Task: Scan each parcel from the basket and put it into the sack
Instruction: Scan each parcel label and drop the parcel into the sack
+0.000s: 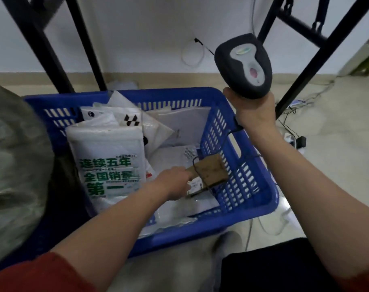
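Gripped the box (211,171), brown and labelled, by its near edge with the left hand (177,182), fingers curled onto it. Found it low inside the basket (200,230), tilted against the right wall and not yet lifted clear. Showed a thin dark cord (198,172) looped across its top.

Shared the basket with a white bag (108,161) printed in green on the left side, and pale mailers (179,123) stacked toward the far wall.

Held the scanner (243,64) high above the basket's far right corner, right hand (253,110) clenched round the handle. Stood the grey sack (15,154), blurred, just left of the basket.

Looked likely to snag: with the cord lying over the box, a quick lift could drag it or tug the box out of so narrow a grip, back among the mailers. Risked a failed read too, with the fingers so close to the label. Could also have sent the box unscanned into the sack, given the scanner so far from it.
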